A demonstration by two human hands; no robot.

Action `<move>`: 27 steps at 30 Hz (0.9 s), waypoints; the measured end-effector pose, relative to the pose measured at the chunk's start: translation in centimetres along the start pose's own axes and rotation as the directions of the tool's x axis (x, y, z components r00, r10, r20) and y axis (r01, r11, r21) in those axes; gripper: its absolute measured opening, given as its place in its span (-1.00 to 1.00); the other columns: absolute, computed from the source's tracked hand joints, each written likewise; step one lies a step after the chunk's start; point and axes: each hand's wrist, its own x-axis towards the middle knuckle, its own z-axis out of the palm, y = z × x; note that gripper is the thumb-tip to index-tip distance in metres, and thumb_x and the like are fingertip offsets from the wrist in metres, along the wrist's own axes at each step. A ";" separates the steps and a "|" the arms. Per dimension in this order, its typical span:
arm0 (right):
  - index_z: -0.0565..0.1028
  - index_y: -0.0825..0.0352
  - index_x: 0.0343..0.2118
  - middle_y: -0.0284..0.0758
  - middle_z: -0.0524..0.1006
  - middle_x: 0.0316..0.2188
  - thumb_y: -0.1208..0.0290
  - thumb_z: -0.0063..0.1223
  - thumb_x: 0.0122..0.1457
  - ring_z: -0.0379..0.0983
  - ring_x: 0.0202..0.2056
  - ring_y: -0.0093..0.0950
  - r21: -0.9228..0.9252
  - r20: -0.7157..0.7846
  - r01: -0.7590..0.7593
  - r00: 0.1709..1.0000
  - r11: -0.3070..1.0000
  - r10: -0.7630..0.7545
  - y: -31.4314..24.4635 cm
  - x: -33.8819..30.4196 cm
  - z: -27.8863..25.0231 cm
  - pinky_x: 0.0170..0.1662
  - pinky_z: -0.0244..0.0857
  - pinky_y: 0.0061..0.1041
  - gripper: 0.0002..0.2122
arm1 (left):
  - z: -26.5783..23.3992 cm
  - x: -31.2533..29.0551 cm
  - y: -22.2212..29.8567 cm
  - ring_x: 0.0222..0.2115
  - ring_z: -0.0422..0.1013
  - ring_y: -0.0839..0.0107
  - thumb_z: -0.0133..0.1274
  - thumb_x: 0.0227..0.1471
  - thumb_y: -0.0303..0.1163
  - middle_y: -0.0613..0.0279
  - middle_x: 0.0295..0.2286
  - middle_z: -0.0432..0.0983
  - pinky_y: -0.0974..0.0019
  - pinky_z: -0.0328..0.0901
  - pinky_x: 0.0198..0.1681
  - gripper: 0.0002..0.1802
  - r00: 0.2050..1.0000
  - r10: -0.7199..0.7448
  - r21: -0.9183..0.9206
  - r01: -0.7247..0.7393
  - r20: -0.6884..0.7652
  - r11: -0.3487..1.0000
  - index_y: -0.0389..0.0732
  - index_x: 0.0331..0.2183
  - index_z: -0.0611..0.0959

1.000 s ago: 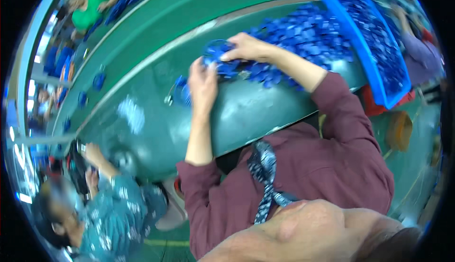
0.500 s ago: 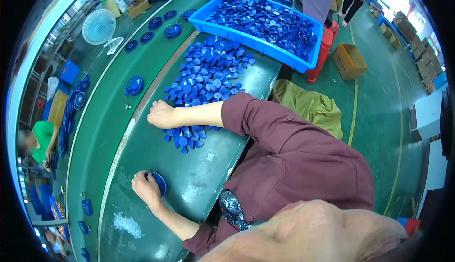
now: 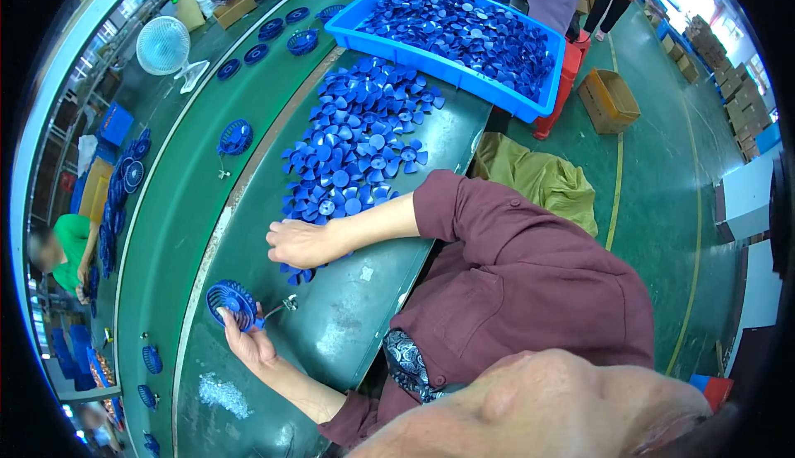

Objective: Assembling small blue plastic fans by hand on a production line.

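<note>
My left hand (image 3: pixel 252 344) grips a round blue fan housing (image 3: pixel 232 302) by its lower rim. The ribbed, open side is tilted up, and a metal clip (image 3: pixel 289 303) on a short stem sticks out at its right. My right hand (image 3: pixel 300 243) is closed, knuckles up, at the near end of a pile of blue fan blades (image 3: pixel 356 139); whatever its fingers hold is hidden underneath. A few blades lie just below that hand.
Beyond the pile, a blue tub (image 3: pixel 451 85) is full of more blades. A green conveyor belt (image 3: pixel 186 201) along the left carries several fan housings. Small clear pieces (image 3: pixel 224 394) lie on the green tabletop (image 3: pixel 331 334). Other people work on the far side.
My left hand has turned the fan housing up and moved it away from me, so its ribs and clip now show. My right hand has come down from the pile, closer to the housing.
</note>
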 end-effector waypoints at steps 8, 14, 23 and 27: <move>0.50 0.38 -0.48 -0.09 0.48 -0.39 0.46 0.05 -0.12 0.44 -0.24 -0.10 0.038 0.405 -0.056 0.913 0.998 0.036 -1.9 0.1 -2.2 -0.28 0.34 -0.16 -0.87 | 0.6 -0.1 -0.1 -0.30 0.49 0.26 0.09 0.08 -0.32 0.02 -0.22 0.50 0.34 0.45 -0.34 -0.60 0.992 -0.042 -0.115 0.055 0.116 0.992 -0.36 -0.10 0.46; 0.53 0.38 -0.43 -0.03 0.47 -0.28 0.52 0.05 -0.12 0.48 -0.29 -0.08 0.108 0.446 0.135 0.879 0.985 -0.170 -3.1 -0.7 -2.7 -0.33 0.39 -0.15 -0.85 | -0.6 -0.1 -0.3 -0.29 0.48 0.25 0.06 0.09 -0.37 0.03 -0.23 0.51 0.31 0.44 -0.31 -0.63 0.986 -0.014 -0.080 0.028 0.165 0.996 -0.37 -0.10 0.46; 0.50 0.36 -0.48 -0.07 0.48 -0.49 0.24 0.17 -0.11 0.43 -0.38 -0.07 0.279 -0.163 -0.087 0.977 0.956 0.137 -0.7 2.3 -4.8 -0.35 0.31 -0.10 -0.74 | 2.1 -1.0 -0.2 -0.37 0.50 0.33 0.07 0.06 -0.40 0.12 -0.28 0.52 0.33 0.43 -0.36 -0.69 0.997 0.009 0.063 -0.014 0.080 0.998 -0.33 -0.15 0.48; 0.48 0.31 -0.42 -0.11 0.43 -0.39 0.20 0.17 -0.08 0.44 -0.37 -0.11 0.204 -0.076 -0.017 0.997 0.979 0.033 -4.5 1.8 -6.3 -0.37 0.32 -0.14 -0.72 | 3.0 -0.9 -2.3 -0.34 0.47 0.44 0.03 0.11 -0.07 0.22 -0.28 0.51 0.40 0.40 -0.36 -0.53 0.998 -0.014 0.137 0.005 0.067 0.991 -0.28 -0.13 0.49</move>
